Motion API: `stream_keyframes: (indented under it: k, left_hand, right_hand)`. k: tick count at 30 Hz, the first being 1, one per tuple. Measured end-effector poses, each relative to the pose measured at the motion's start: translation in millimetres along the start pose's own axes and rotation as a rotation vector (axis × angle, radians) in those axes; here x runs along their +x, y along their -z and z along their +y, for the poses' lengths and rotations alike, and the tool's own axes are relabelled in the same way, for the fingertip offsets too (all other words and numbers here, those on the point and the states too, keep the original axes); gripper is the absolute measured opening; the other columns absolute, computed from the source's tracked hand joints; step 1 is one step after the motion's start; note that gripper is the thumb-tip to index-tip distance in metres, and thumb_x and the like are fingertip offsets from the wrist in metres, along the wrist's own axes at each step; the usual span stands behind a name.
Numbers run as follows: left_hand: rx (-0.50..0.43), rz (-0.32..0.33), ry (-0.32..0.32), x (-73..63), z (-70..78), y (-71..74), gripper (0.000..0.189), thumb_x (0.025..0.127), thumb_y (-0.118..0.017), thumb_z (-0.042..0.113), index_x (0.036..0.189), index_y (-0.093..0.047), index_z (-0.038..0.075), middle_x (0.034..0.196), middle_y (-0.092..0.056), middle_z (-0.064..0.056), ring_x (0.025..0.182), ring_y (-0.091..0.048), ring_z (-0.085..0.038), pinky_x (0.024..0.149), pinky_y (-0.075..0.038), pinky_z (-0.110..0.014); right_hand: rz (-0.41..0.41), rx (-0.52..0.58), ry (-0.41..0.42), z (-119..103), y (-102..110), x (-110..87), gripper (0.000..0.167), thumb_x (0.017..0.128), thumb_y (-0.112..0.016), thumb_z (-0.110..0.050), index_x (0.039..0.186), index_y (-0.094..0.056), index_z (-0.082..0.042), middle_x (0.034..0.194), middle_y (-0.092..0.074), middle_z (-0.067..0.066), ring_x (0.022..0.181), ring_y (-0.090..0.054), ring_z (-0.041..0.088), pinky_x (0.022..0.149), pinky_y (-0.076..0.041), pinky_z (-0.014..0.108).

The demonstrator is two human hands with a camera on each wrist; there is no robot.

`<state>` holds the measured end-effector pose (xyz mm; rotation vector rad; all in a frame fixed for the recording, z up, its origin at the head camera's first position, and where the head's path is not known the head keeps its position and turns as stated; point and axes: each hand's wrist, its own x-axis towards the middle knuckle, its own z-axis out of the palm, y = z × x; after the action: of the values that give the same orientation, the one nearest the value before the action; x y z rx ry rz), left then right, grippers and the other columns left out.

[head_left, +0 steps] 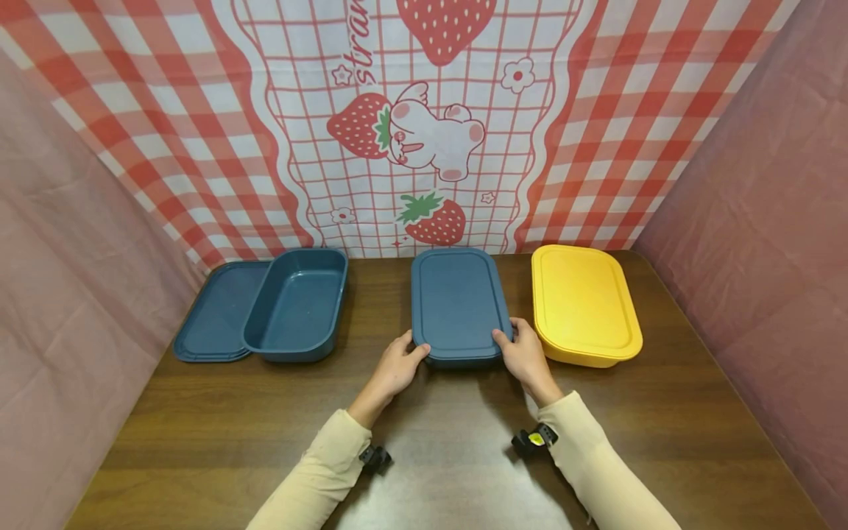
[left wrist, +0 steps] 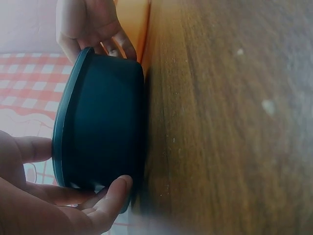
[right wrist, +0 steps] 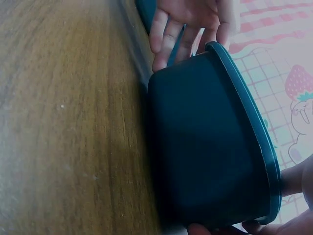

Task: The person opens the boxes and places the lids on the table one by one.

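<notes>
A dark blue rectangular food container [head_left: 457,305] with its lid on sits mid-table towards the back. My left hand [head_left: 395,368] grips its near left corner, thumb on the lid's edge and fingers along the side wall. At the near right corner my right hand [head_left: 525,358] holds it the same way, thumb on top. Both wrist views show the container's near end wall [left wrist: 105,122] close over the wood, with the lid rim [right wrist: 249,122] seated all along that end. In the left wrist view, fingertips of the left hand [left wrist: 63,205] reach low under the container's side.
To the left, an open blue container [head_left: 298,305] overlaps a flat blue lid [head_left: 221,313] beside it. A yellow container [head_left: 586,302] with its lid on stands just right of my right hand. A patterned cloth [head_left: 424,147] hangs at the wooden table's [head_left: 450,456] back edge.
</notes>
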<state>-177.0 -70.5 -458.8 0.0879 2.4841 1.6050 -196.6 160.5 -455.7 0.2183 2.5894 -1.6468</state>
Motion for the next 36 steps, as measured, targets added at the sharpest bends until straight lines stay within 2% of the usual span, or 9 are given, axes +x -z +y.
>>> stream_keyframes:
  k: [6, 15, 22, 28, 36]
  left_hand:
    - [-0.007, -0.001, -0.006, -1.0, -0.6, -0.2, 0.040, 0.098, -0.053, 0.023, 0.134, -0.055, 0.006, 0.136, -0.054, -0.022, 0.132, -0.046, -0.037, 0.109, -0.037, -0.053]
    - [0.012, 0.012, -0.015, 1.0, -1.0, -0.2, 0.040, 0.097, -0.053, 0.024, 0.133, -0.056, 0.005, 0.135, -0.055, -0.023, 0.131, -0.047, -0.038, 0.109, -0.037, -0.054]
    - [0.000, 0.009, 0.018, 0.4, -1.6, -1.1, 0.050, 0.098, -0.053, 0.024, 0.140, -0.047, -0.002, 0.142, -0.048, -0.026, 0.136, -0.041, -0.040, 0.112, -0.034, -0.053]
    - [-0.008, 0.024, 0.061, -0.8, -0.5, -0.1, 0.059, 0.098, -0.053, 0.027, 0.145, -0.039, -0.005, 0.149, -0.039, -0.027, 0.141, -0.034, -0.041, 0.115, -0.030, -0.054]
    - [-0.002, 0.042, 0.060, -2.2, 0.3, -1.8, 0.060, 0.097, -0.056, 0.027, 0.144, -0.039, -0.006, 0.147, -0.042, -0.028, 0.135, -0.043, -0.041, 0.112, -0.035, -0.053]
  right_hand:
    - [0.001, -0.014, -0.004, 1.0, -1.0, -3.0, 0.050, 0.099, -0.052, -0.016, 0.139, -0.037, 0.011, 0.136, -0.050, 0.034, 0.126, -0.051, 0.041, 0.106, -0.043, 0.050]
    - [-0.009, -0.064, 0.011, 3.6, -0.3, -3.1, 0.053, 0.101, -0.049, -0.019, 0.142, -0.034, 0.009, 0.139, -0.047, 0.034, 0.128, -0.049, 0.042, 0.106, -0.042, 0.052]
    - [-0.021, -0.146, 0.036, 5.3, 0.8, -2.3, 0.056, 0.101, -0.048, -0.023, 0.145, -0.034, 0.009, 0.142, -0.045, 0.033, 0.132, -0.045, 0.043, 0.110, -0.037, 0.054]
    - [-0.014, -0.156, 0.046, 5.5, 1.1, -1.7, 0.056, 0.101, -0.049, -0.025, 0.144, -0.035, 0.009, 0.141, -0.046, 0.032, 0.131, -0.046, 0.042, 0.110, -0.037, 0.053]
    - [-0.009, -0.151, 0.052, 7.8, 0.9, -4.2, 0.054, 0.102, -0.048, -0.025, 0.143, -0.036, 0.008, 0.139, -0.048, 0.032, 0.129, -0.048, 0.042, 0.109, -0.038, 0.054]
